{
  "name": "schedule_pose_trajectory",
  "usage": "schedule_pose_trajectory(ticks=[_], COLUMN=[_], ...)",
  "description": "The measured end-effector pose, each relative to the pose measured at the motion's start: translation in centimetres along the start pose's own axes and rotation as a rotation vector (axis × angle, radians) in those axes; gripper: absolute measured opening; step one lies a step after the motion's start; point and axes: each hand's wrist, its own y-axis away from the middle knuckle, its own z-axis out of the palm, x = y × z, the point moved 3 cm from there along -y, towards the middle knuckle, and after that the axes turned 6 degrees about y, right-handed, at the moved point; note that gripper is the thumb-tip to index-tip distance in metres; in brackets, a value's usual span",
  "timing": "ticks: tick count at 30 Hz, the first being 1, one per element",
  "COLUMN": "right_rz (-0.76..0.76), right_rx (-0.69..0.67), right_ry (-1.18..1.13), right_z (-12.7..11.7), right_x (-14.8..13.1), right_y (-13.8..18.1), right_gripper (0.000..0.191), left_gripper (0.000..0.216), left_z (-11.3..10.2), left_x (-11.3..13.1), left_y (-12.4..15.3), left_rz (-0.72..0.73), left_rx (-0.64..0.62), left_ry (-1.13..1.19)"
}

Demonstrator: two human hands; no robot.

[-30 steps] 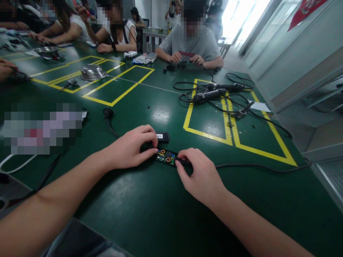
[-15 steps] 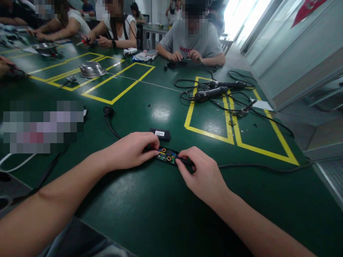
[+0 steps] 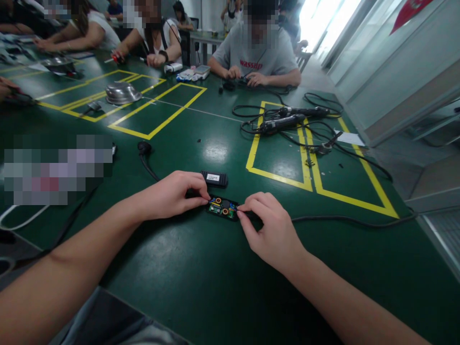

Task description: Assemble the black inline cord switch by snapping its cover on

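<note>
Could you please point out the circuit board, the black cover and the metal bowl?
circuit board (image 3: 223, 208), head view, middle of its components.
black cover (image 3: 214, 178), head view, on its white label.
metal bowl (image 3: 122, 92), head view, top of its dome.

Glossy green table (image 3: 201, 282), shiny metal bowl (image 3: 122, 92)

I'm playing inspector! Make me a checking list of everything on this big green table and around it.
Surface: green table, glossy, with yellow tape boxes.
Job's things: open case, its insides showing; black lid lies just behind it.
Clutter: metal bowl, paper slip, two black corded tools.
Grippers: left hand pinches the case's left end; right hand pinches its right end.
Cables: black cable runs rightward from the right hand; plug lies behind the left hand.
Surroundings: other people work across the table.
</note>
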Motion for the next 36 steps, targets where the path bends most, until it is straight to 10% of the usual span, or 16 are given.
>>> schedule_pose_trajectory(ticks=[18,30,36], right_rz=[-0.059,-0.031,0.055], right_rx=[-0.02,0.025,0.052], right_ry=[0.097,0.084,0.041], right_z=[0.0,0.2,0.2], right_x=[-0.2,-0.3,-0.1], right_y=[-0.2,-0.2,-0.1], right_gripper=[0.02,0.013,0.04], left_gripper=[0.015,0.044,0.038], left_z=[0.0,-0.2,-0.4], left_x=[0.1,-2.3,-1.0], left_y=[-0.1,-0.7,-0.3], left_rz=[0.021,-0.125,-0.042], left_rx=[0.009,0.246,0.19], left_ry=[-0.131,-0.215,-0.122])
